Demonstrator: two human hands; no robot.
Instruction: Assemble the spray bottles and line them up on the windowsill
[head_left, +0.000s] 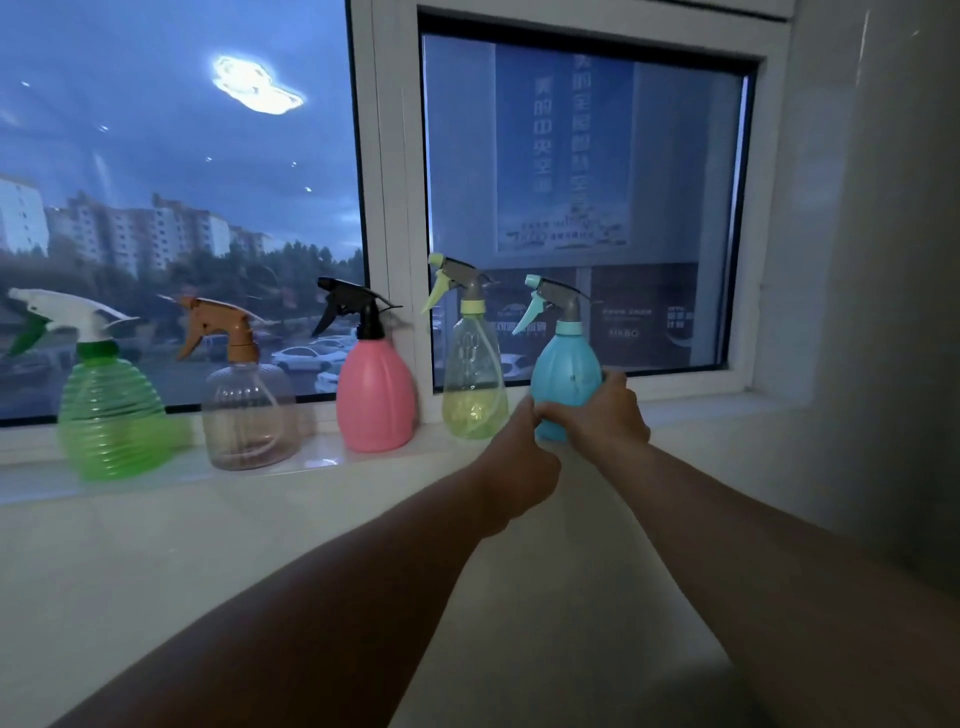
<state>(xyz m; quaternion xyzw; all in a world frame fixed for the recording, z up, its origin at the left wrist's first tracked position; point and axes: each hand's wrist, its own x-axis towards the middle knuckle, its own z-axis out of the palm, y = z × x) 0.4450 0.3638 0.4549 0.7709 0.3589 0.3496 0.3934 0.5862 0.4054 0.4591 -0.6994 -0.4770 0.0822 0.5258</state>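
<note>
A large window (176, 208) with a white frame fills the upper part of the view; apartment blocks, trees and parked cars are seen through it under a dusky blue sky, and a ceiling light is reflected in the glass. Below it a pale windowsill (208, 545) runs across the scene, with a grey wall (878, 260) rising at the right. Two bare forearms are stretched forward from the lower edge. Five spray bottles are lined up upright on the sill, each fitted with a trigger head pointing left. From left to right, a ribbed green bottle (109, 415) with a white head, a clear bottle (249, 415) with a brown head, a pink bottle (375, 400) with a black head, a yellow-green translucent bottle (474, 384) with a grey head, and a blue bottle (566, 374) with a grey and turquoise head are seen. The blue bottle stands at the right end, just beside the yellow-green one. The right hand (602, 415) is wrapped around the blue bottle's lower body. The left hand (519, 467) is curled into a loose fist at the bottle's lower left; whether it touches the bottle cannot be told.
</note>
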